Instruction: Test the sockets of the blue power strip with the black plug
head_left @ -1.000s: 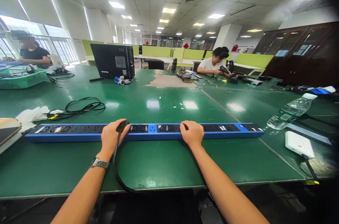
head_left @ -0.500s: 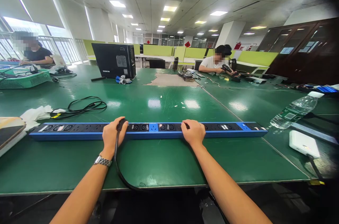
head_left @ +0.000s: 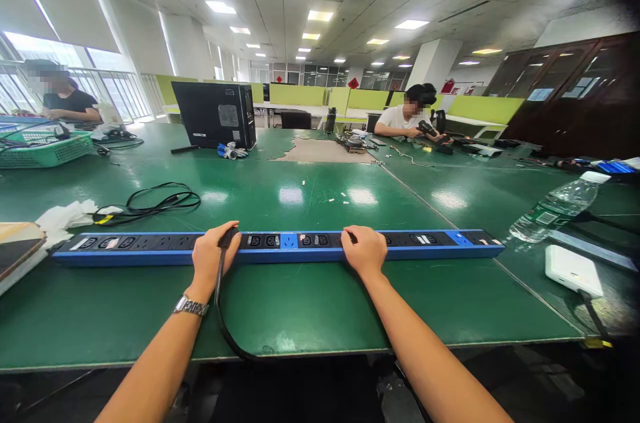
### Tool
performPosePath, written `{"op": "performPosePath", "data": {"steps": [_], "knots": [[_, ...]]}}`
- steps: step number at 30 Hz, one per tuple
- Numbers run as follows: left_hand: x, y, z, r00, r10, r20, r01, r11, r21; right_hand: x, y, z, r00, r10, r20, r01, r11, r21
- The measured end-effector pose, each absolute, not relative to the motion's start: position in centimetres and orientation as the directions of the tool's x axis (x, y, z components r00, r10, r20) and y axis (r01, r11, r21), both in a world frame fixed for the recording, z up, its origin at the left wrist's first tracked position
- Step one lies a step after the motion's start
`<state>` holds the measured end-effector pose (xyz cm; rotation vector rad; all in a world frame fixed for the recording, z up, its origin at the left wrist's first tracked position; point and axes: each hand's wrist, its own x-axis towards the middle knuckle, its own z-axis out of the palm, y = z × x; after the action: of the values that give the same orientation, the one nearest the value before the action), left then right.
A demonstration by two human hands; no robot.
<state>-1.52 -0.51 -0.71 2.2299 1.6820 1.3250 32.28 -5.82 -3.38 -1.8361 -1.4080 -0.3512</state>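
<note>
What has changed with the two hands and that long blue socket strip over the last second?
Almost nothing. The left hand still grips the black plug at the power strip, and the right hand still rests on the strip. Only the camera view shifted slightly; the coiled cable and water bottle stayed put.

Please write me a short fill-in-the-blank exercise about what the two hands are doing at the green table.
1. The left hand grips a black ____ at the power strip.
2. The right hand rests on the strip, which is black and ____.
3. A ____ is worn on the left wrist.
4. A plastic water bottle lies on the table to the person's ____.

Missing words: plug; blue; watch; right
</note>
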Motion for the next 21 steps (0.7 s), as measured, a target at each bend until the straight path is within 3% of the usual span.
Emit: {"op": "performPosePath", "data": {"steps": [9,21], "knots": [[-1.72,-0.34,-0.83,0.087,0.798,0.597,0.755,-0.444,0.482,32.26,-5.88,-3.19,0.345,0.699,0.626,0.911,-0.09,-0.402],[-1.11,-0.48,-0.49,0.036,0.836,0.547,0.818,-0.339,0.464,32.31,-5.88,-3.26,0.348,0.705,0.618,0.91,-0.095,-0.404]]}}
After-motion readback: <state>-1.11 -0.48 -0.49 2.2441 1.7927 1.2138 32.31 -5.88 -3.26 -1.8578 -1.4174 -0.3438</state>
